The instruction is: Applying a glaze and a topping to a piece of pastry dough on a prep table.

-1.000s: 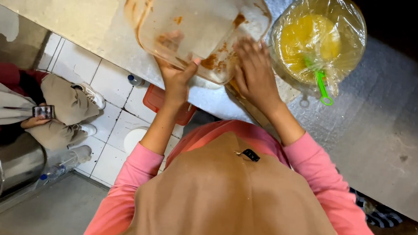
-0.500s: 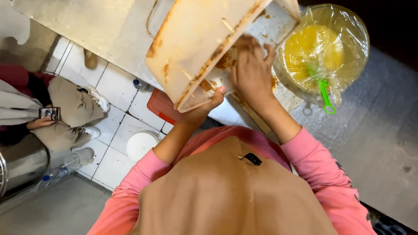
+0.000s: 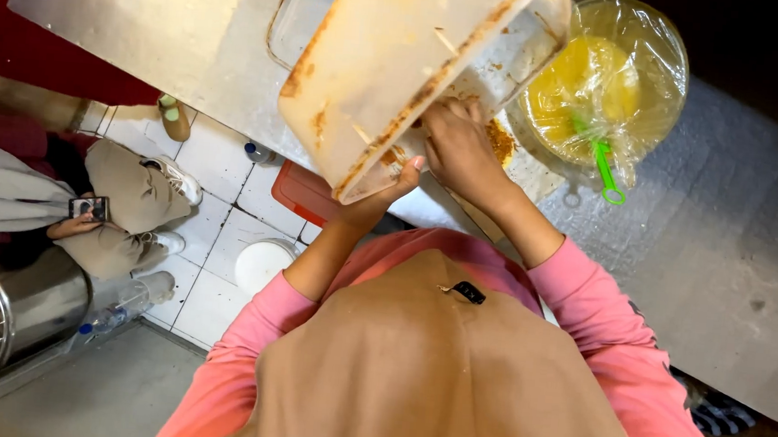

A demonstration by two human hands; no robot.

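Gripping the lower corner of a tub (image 3: 391, 71), the left hand (image 3: 382, 195) curls up from below, its thumb pressed on the stained rim. The tub is large, pale, rectangular plastic, streaked with orange-brown residue, and it is tipped steeply on edge above a steel counter (image 3: 164, 25). The right hand (image 3: 459, 150) reaches into the tub's open side, fingers bent against the inner wall; whether it holds anything there I cannot tell. Just right of the tub sits a bowl (image 3: 604, 78) wrapped in clear film, yellow inside, with a green tie (image 3: 604, 166) hanging from the wrap. Behind the tub a clear tray (image 3: 308, 9) lies on the counter. Below the counter, on white floor tiles, sit a red box (image 3: 303, 193) and a white lid (image 3: 260, 264). At far left another person sits with a phone (image 3: 89, 208).
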